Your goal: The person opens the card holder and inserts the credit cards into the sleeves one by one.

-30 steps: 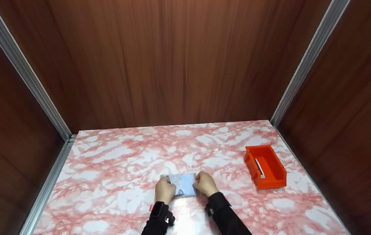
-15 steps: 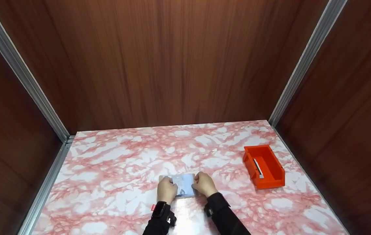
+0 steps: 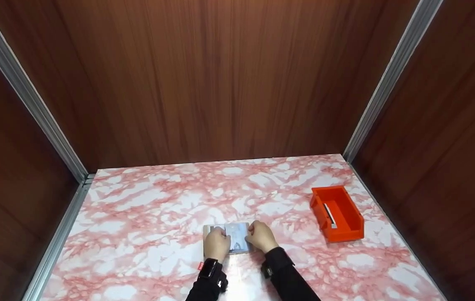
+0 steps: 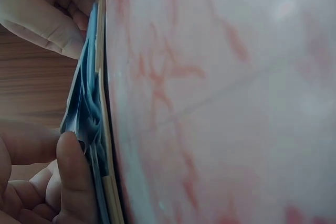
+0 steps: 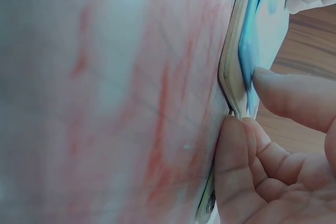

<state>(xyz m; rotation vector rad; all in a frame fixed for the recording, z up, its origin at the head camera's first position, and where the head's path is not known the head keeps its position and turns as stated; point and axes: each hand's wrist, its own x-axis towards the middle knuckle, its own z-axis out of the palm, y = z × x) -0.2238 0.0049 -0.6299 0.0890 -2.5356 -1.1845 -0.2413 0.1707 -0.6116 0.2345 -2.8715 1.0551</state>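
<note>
A flat rectangular board (image 3: pixel 205 235) with a pale wood-coloured edge lies near the front middle of the table. Thin light-blue sheets (image 3: pixel 238 239) cover its top and bulge away from it in the left wrist view. My left hand (image 3: pixel 217 243) reaches over the board's left part, thumb and index finger pinching the buckled blue sheet (image 4: pixel 86 106). At the right end, my right hand (image 3: pixel 261 236) grips the board, its thumb on the blue layer and curled fingers (image 5: pixel 233 142) at the corner.
An orange open-front bin (image 3: pixel 348 213) stands at the right of the table, with a slim white-and-black strip (image 3: pixel 330 216) inside. Dark wood-grain panels (image 3: pixel 220 83) close off the back and both sides. The tabletop (image 3: pixel 145 225) has a red-and-white marbled pattern.
My left hand has shifted rightward over the board, uncovering more of its left end. My right hand keeps its place at the right end. The camera view has drifted slightly.
</note>
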